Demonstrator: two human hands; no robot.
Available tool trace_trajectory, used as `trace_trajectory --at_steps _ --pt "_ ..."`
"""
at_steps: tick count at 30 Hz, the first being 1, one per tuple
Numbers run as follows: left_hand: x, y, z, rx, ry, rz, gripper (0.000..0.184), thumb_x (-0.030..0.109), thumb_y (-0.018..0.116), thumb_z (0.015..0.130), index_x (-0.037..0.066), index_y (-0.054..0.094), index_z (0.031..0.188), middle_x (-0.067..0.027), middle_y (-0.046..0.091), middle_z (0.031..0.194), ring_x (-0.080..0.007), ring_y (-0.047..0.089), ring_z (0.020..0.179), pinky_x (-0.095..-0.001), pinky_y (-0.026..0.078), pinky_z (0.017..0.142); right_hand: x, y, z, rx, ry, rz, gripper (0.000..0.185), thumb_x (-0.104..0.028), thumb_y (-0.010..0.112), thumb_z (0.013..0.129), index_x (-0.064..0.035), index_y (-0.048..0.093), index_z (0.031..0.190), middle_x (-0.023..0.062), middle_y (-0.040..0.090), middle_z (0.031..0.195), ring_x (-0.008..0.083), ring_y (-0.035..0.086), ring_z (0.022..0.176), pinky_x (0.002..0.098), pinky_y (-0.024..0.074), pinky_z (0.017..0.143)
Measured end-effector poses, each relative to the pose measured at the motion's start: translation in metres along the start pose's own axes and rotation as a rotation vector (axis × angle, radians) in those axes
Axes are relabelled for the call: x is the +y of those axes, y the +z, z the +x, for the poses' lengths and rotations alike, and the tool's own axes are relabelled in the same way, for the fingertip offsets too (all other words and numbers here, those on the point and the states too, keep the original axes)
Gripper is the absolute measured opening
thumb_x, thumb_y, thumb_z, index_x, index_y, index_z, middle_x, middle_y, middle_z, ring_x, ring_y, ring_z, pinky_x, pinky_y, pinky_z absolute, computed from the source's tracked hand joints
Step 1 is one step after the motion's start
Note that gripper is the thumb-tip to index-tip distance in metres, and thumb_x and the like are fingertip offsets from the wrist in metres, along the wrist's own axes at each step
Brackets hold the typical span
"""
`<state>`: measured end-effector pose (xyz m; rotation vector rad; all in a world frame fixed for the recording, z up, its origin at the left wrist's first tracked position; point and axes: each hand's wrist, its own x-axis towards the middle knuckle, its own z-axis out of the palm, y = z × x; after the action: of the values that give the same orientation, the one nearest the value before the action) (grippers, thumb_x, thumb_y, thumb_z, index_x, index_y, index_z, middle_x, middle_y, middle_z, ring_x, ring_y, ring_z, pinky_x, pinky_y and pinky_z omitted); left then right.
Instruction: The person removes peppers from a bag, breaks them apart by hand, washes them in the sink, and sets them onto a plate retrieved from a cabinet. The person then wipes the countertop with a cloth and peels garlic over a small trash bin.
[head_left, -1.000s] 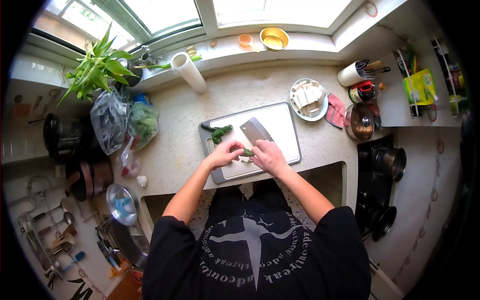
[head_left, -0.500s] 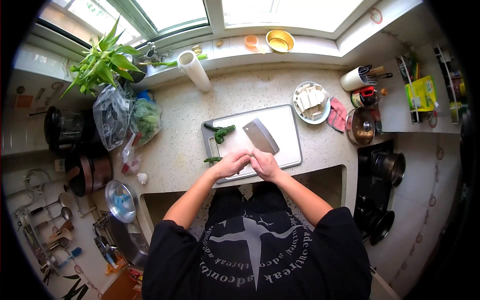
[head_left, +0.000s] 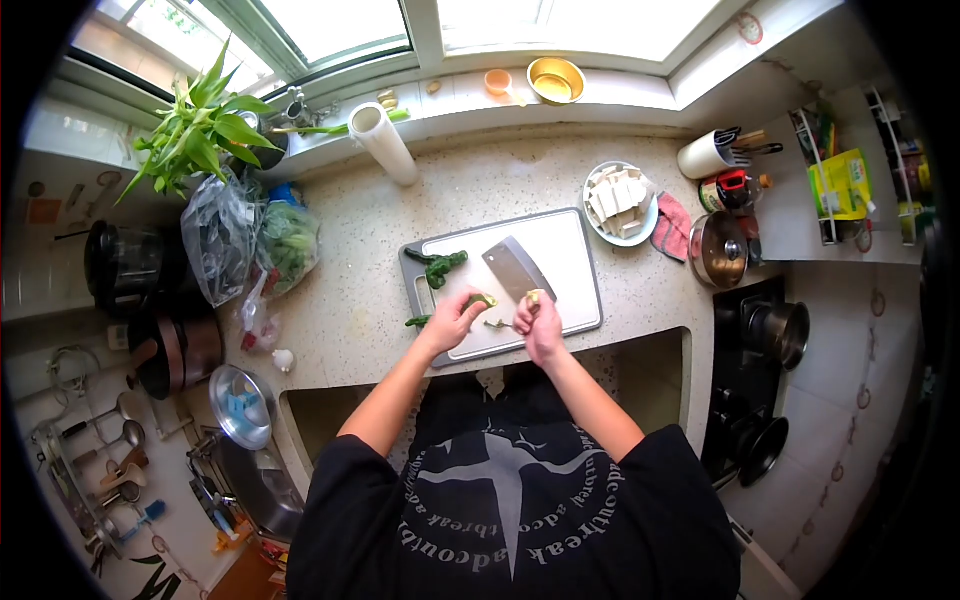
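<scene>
Over the lower part of the white, grey-edged cutting board (head_left: 573, 262), my left hand (head_left: 452, 318) pinches a green pepper (head_left: 482, 300). My right hand (head_left: 540, 326), a short way to the right, has its fingers closed on a small pale-green piece (head_left: 534, 297). A cleaver (head_left: 517, 267) lies on the board just beyond my right hand. Dark green peppers (head_left: 437, 266) rest at the board's upper left, and another green pepper (head_left: 417, 321) lies by its left edge. Small scraps (head_left: 497, 324) sit on the board between my hands.
A bowl of white slices (head_left: 620, 204) and a pink cloth (head_left: 671, 226) are right of the board. A paper roll (head_left: 383, 145) stands behind it. Plastic bags (head_left: 287, 243) and a garlic bulb (head_left: 284, 360) are at left, a lidded pot (head_left: 720, 249) at right.
My hands were together over the board and have moved apart, each with a green piece now showing. A pepper appeared at the board's left edge during the last second.
</scene>
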<state>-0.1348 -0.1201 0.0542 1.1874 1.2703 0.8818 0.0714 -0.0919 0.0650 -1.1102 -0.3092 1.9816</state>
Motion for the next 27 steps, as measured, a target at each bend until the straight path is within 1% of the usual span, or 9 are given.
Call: trace_trajectory --at_steps 2,3,6,7,14,18,21,24,27 --pt "0.005 -0.010 -0.003 0.120 0.153 0.471 0.032 0.035 0.072 0.093 0.009 0.067 0.110 -0.0057 0.063 0.086 -0.0239 0.062 0.072 -0.0362 0.052 0.068 0.004 -0.042 0.010 0.010 -0.196 -0.454 0.029 -0.031 0.042 0.109 -0.0123 0.051 0.089 0.0014 0.042 0.068 0.0132 0.044 0.062 0.0291 0.0372 0.057" --pt "0.003 -0.012 -0.004 0.143 0.154 0.601 0.030 0.034 0.074 0.091 0.010 0.067 0.109 -0.0060 0.064 0.089 -0.0251 0.062 0.077 -0.0369 0.052 0.071 -0.009 -0.041 -0.001 0.101 -0.337 -1.011 0.020 -0.029 0.054 0.104 -0.0096 0.057 0.100 0.0079 0.053 0.077 0.0215 0.057 0.073 0.0370 0.0451 0.066" --pt "-0.011 -0.013 -0.001 0.216 0.181 0.898 0.028 0.029 0.078 0.084 0.013 0.069 0.105 -0.0057 0.063 0.094 -0.0266 0.062 0.088 -0.0391 0.049 0.081 -0.014 -0.060 -0.008 -0.047 -0.738 -1.623 0.022 -0.025 0.066 0.094 -0.0084 0.060 0.107 0.0125 0.060 0.088 0.0303 0.063 0.083 0.0440 0.0476 0.073" --pt "-0.018 -0.011 0.002 0.242 0.208 0.934 0.029 0.029 0.079 0.082 0.014 0.069 0.104 -0.0048 0.063 0.095 -0.0257 0.061 0.092 -0.0399 0.047 0.084 -0.014 -0.062 -0.010 -0.062 -0.786 -1.700 0.027 -0.021 0.075 0.083 -0.0099 0.062 0.105 0.0106 0.061 0.090 0.0335 0.062 0.083 0.0452 0.0471 0.072" --pt "-0.017 0.013 0.003 0.423 0.338 1.128 0.039 0.023 0.082 0.073 0.015 0.069 0.109 -0.0040 0.062 0.108 -0.0250 0.058 0.105 -0.0414 0.040 0.093 0.020 -0.068 -0.002 -0.067 -0.924 -1.911 0.029 -0.017 0.078 0.072 -0.0136 0.065 0.097 0.0067 0.055 0.092 0.0278 0.056 0.086 0.0408 0.0430 0.071" --pt "-0.041 0.033 -0.008 0.115 0.363 0.906 0.043 0.016 0.078 0.071 0.013 0.069 0.112 -0.0085 0.061 0.104 -0.0287 0.060 0.094 -0.0414 0.048 0.081 0.028 -0.069 0.004 -0.011 -0.932 -1.944 0.015 -0.011 0.069 0.077 -0.0111 0.063 0.091 0.0071 0.055 0.092 0.0280 0.056 0.087 0.0408 0.0434 0.072" --pt "-0.066 0.054 -0.006 0.070 0.392 0.886 0.032 0.011 0.072 0.073 0.011 0.068 0.105 -0.0105 0.060 0.094 -0.0308 0.061 0.084 -0.0419 0.052 0.071 0.035 -0.075 0.006 -0.007 -0.856 -1.963 0.017 -0.009 0.068 0.077 -0.0094 0.064 0.094 0.0077 0.058 0.093 0.0282 0.059 0.089 0.0414 0.0462 0.075" --pt "-0.068 0.064 -0.002 0.065 0.368 0.878 0.009 0.008 0.061 0.080 0.009 0.062 0.090 -0.0103 0.056 0.084 -0.0308 0.062 0.079 -0.0427 0.052 0.069 0.044 -0.079 0.009 -0.028 -0.831 -1.957 0.018 -0.008 0.068 0.077 -0.0086 0.064 0.094 0.0094 0.059 0.092 0.0299 0.061 0.086 0.0424 0.0477 0.074" --pt "-0.068 0.068 0.000 0.080 0.364 0.868 0.008 0.009 0.062 0.080 0.009 0.061 0.088 -0.0107 0.055 0.083 -0.0316 0.062 0.077 -0.0447 0.053 0.068 0.052 -0.077 0.010 -0.007 -0.822 -1.923 0.017 -0.007 0.067 0.078 -0.0084 0.064 0.095 0.0112 0.060 0.091 0.0322 0.063 0.083 0.0448 0.0511 0.072"
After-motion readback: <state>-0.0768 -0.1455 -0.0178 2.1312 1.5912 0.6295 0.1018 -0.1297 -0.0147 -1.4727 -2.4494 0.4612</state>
